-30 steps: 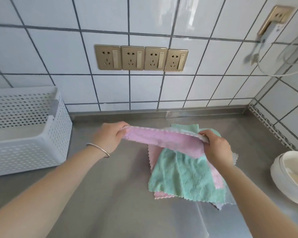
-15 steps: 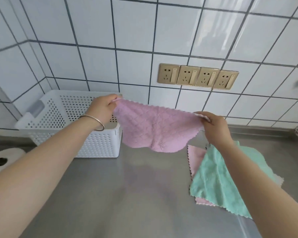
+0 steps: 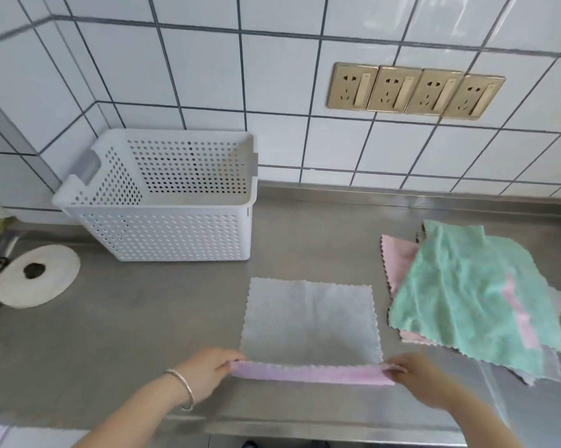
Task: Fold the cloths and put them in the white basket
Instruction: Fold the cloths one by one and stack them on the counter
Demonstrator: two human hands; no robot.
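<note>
Cloth point(image 3: 310, 321) spread flat on steel counter point(image 3: 127, 334), grey face up, pink near edge lifted. Left hand point(image 3: 208, 373) pinching near-left corner; right hand point(image 3: 415, 379) pinching near-right corner. White basket point(image 3: 162, 234) behind, against tiled wall. Pile of cloths point(image 3: 473, 295), green uppermost, to the right, apart from spread cloth.
</note>
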